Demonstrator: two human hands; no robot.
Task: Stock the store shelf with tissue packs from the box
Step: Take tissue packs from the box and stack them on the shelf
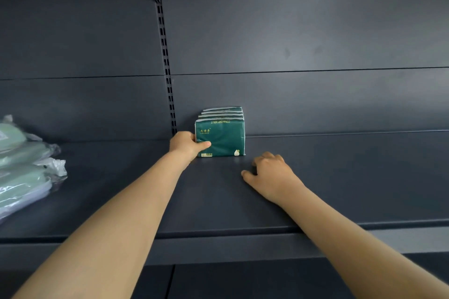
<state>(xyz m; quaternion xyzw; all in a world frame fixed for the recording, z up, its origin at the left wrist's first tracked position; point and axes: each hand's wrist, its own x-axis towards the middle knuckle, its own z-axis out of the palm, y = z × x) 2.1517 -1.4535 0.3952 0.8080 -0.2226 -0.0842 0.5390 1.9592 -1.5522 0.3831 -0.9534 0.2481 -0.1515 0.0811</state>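
Several dark green tissue packs stand upright in a row on the dark grey shelf (328, 177), running back toward the rear panel. My left hand (185, 144) grips the front tissue pack (224, 137) at its left edge, with the thumb across its front face. To the right and nearer the shelf's front, my right hand (271, 173) rests on the shelf surface with its fingers loosely curled, holding nothing, a short gap away from the packs. No box is in view.
At the far left of the shelf lies a stack of pale green packs in clear plastic wrap (21, 167). A slotted upright (167, 68) runs down the back panel just left of the tissue packs. The shelf's front lip (243, 240) crosses the lower view.
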